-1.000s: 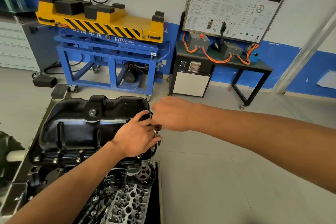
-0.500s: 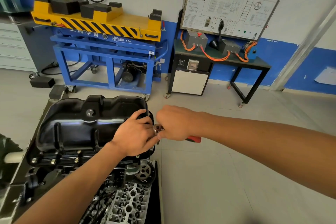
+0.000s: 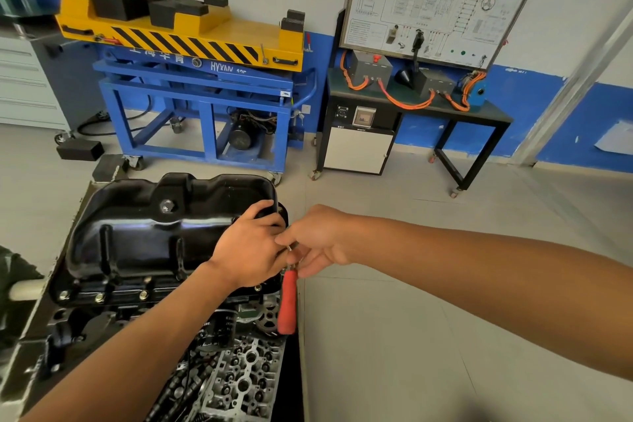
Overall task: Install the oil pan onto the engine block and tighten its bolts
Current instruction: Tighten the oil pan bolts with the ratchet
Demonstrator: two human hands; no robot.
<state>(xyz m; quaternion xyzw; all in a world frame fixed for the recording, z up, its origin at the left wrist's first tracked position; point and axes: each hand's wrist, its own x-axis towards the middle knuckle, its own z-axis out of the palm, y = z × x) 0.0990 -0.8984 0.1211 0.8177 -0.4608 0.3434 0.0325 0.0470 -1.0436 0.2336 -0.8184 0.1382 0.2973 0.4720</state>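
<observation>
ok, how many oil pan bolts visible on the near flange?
3: left bolt, middle bolt and right bolt, in a row on the oil pan's near flange, left of the left hand. More may be hidden under that hand.

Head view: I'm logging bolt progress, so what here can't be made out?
- Bolt being worked: head view, covered by the left hand and right hand.
- Head of the red-handled wrench: hidden between the hands.
- Far-side flange bolts: behind the oil pan body.
- Training board text: too small, blurred.
- Engine block: cut off by the bottom edge.
</observation>
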